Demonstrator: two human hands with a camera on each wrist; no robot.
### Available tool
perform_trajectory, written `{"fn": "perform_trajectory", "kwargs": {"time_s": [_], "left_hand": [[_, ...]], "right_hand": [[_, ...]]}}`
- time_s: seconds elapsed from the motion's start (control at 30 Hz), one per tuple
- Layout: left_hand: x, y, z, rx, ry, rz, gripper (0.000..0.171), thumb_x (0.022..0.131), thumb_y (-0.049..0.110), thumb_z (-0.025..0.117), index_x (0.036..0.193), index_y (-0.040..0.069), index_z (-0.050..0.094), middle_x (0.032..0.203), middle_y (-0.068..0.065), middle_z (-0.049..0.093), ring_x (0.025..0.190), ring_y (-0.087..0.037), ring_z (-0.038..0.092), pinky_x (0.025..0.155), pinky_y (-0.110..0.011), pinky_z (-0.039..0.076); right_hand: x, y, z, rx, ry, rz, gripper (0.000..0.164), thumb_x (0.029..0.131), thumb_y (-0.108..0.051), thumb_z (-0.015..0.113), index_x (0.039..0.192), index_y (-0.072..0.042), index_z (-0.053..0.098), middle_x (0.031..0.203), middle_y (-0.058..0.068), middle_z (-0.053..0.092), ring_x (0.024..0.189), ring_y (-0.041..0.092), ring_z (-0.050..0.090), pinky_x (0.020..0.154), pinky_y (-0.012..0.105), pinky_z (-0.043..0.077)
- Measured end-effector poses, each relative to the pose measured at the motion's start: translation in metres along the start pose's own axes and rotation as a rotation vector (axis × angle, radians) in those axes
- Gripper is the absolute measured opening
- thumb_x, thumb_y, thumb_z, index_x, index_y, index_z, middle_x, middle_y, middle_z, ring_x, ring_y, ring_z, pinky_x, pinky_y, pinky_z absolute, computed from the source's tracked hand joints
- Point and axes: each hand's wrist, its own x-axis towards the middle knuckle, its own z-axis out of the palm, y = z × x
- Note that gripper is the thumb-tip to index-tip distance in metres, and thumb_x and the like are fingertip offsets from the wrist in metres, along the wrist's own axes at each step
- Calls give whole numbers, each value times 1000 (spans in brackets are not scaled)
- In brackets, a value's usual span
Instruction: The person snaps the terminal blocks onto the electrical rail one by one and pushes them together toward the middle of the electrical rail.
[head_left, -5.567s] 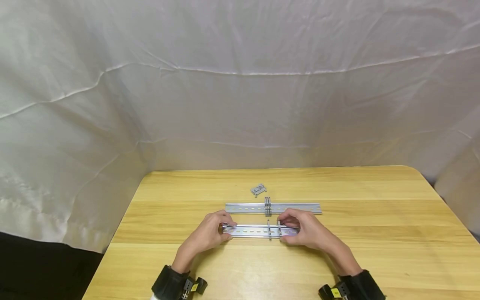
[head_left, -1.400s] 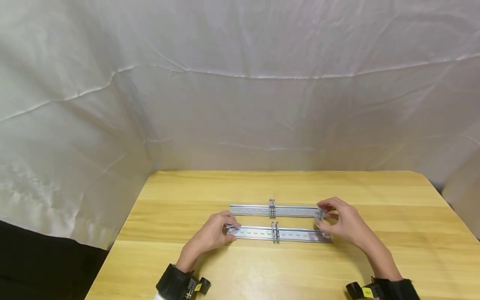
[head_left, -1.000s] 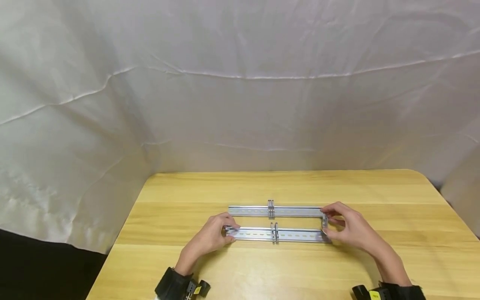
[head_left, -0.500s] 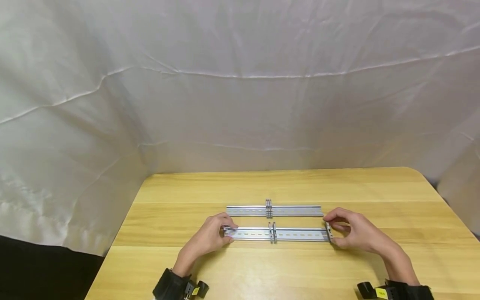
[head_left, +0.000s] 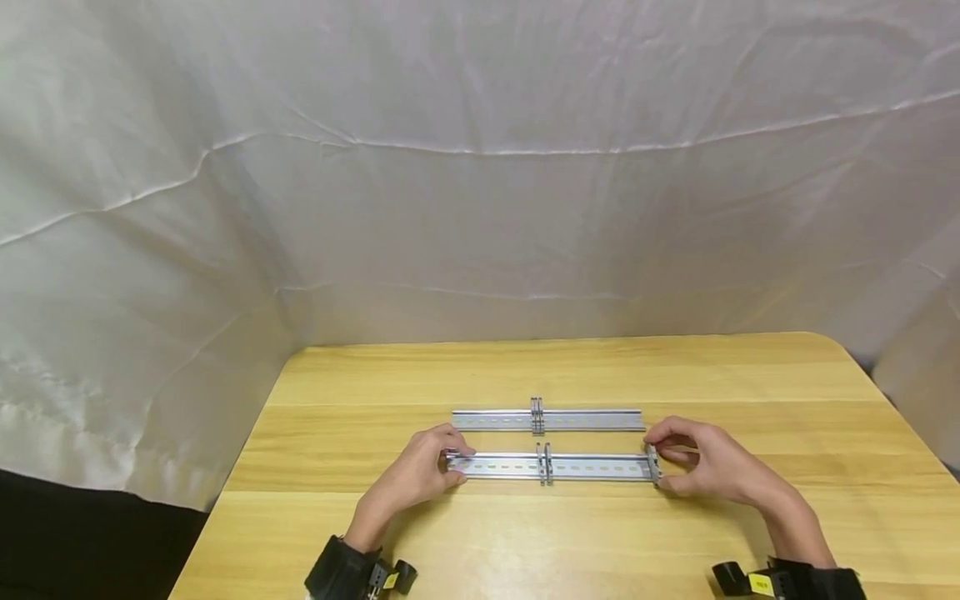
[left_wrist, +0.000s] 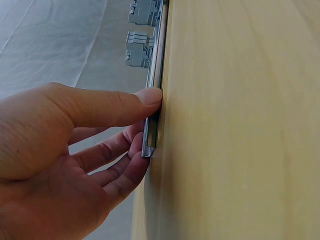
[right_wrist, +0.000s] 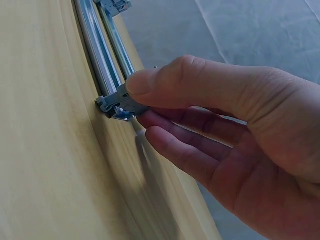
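A slotted metal DIN rail (head_left: 495, 467) lies nearest the person on the table. My left hand (head_left: 422, 468) grips its left end, with the thumb along the side edge in the left wrist view. Two thin grey terminal blocks (head_left: 543, 463) stand close together on this rail near its middle. At the rail's right end, my right hand (head_left: 708, 462) pinches another grey terminal block (right_wrist: 120, 101) between thumb and fingers. That block sits across the rail's end, touching it; whether it is clipped on cannot be told.
A second DIN rail (head_left: 592, 420) lies parallel behind the first, carrying a few grey terminal blocks (head_left: 537, 416) near its middle. Both rest on a wooden table (head_left: 525, 542). A pale cloth (head_left: 480, 233) hangs behind the table's back edge.
The loose terminal block behind the rails was picked up by my right hand and carried to the near rail's right end. Another block slid left beside its neighbour. My left hand kept its grip.
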Motion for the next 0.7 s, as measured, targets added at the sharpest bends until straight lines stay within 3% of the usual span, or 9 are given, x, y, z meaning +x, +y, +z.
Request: {"fn": "perform_trajectory", "kwargs": {"time_s": [0.43, 0.7], "left_hand": [[-1, 0, 0, -23, -5, -17, 29, 74, -3, 79, 103, 0, 75, 99, -7, 65, 81, -22, 61, 68, -27, 57], [0, 1, 0, -8, -6, -7, 29, 75, -2, 79, 104, 0, 75, 99, -6, 65, 81, -22, 61, 68, -27, 57]], "right_hand": [[15, -3, 18, 2, 14, -63, 49, 70, 2, 82, 113, 7, 59, 117, 25, 60, 111, 41, 59, 93, 39, 50], [23, -9, 33, -70, 51, -145, 49, 67, 2, 83, 111, 5, 61, 112, 22, 63, 106, 39, 62, 91, 43, 52]]}}
